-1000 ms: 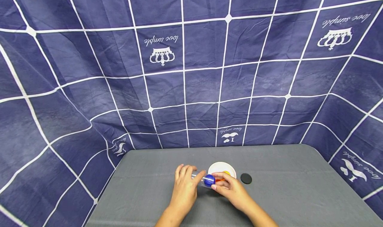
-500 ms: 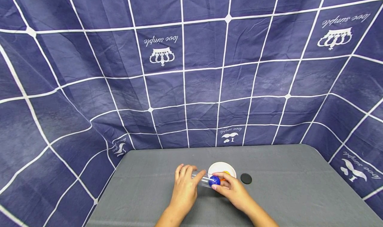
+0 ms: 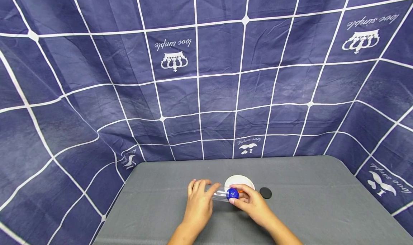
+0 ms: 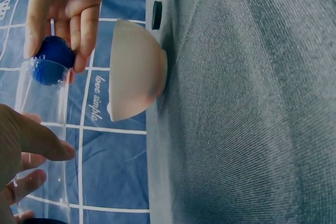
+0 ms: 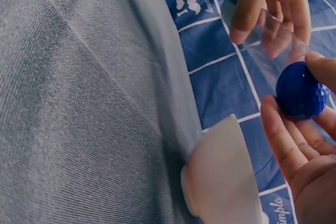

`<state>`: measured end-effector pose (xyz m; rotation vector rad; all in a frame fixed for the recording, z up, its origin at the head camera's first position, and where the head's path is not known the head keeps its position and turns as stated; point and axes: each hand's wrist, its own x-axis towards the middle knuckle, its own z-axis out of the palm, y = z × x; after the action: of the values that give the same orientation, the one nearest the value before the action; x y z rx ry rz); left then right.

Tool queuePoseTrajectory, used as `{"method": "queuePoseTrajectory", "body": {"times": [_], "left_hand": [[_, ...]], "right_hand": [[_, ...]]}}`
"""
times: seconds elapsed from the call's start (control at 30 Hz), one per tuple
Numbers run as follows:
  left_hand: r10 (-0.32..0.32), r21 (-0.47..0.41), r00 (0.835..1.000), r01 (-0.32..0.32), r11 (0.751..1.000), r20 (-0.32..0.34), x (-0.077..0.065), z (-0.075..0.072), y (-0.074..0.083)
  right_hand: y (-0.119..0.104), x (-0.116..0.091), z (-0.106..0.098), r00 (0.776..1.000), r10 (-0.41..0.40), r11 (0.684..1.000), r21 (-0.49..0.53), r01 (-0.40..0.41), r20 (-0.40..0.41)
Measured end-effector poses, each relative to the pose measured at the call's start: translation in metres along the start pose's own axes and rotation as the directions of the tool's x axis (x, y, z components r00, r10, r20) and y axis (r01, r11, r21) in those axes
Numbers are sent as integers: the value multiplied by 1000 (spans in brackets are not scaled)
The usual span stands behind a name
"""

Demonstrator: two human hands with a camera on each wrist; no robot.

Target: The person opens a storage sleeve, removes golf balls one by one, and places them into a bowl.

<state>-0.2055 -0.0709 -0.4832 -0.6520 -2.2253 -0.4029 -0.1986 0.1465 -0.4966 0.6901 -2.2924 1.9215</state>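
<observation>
My left hand (image 3: 197, 205) grips a clear plastic tube (image 3: 220, 194) around its left part, holding it above the table. A dimpled blue golf ball (image 3: 232, 193) sits at the tube's right mouth, partly inside and partly sticking out, as the left wrist view shows. My right hand (image 3: 253, 205) holds this ball between thumb and fingers, which shows closely in the right wrist view on the golf ball (image 5: 302, 91). A white bowl (image 4: 135, 72) stands on the table just beyond the tube; a bit of orange shows by my right fingers, its shape mostly hidden.
A flat black disc (image 3: 265, 193) lies on the grey cloth-covered table (image 3: 306, 198), right of the bowl. Blue curtain (image 3: 219, 94) with white grid lines hangs behind the table and at both sides.
Over the last second the blue golf ball has shifted right, from inside the tube to its mouth. Both hands have stayed in nearly the same place.
</observation>
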Motion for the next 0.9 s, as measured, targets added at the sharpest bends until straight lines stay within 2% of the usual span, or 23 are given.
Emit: {"method": "queuePoseTrajectory", "body": {"times": [0.33, 0.47, 0.57, 0.67, 0.8, 0.9], "left_hand": [[-111, -70, 991, 116, 991, 72, -4, 1, 1], [-138, -103, 987, 146, 984, 87, -7, 2, 2], [-165, -133, 981, 178, 975, 105, -9, 3, 3], [-212, -173, 968, 234, 957, 136, -10, 4, 3], [-278, -207, 944, 312, 927, 177, -12, 6, 3], [-324, -228, 924, 366, 902, 204, -13, 7, 3]], "right_hand": [[-5, 1, -6, 996, -67, 996, -58, 64, -59], [-6, -1, -8, 996, -54, 996, -73, 49, -74], [-6, -2, -9, 993, -66, 991, -120, 55, -95], [-4, -2, -10, 985, -125, 976, -195, 100, -118], [0, -3, -12, 967, -219, 939, -299, 172, -130], [4, -3, -12, 957, -254, 910, -369, 187, -142]]}}
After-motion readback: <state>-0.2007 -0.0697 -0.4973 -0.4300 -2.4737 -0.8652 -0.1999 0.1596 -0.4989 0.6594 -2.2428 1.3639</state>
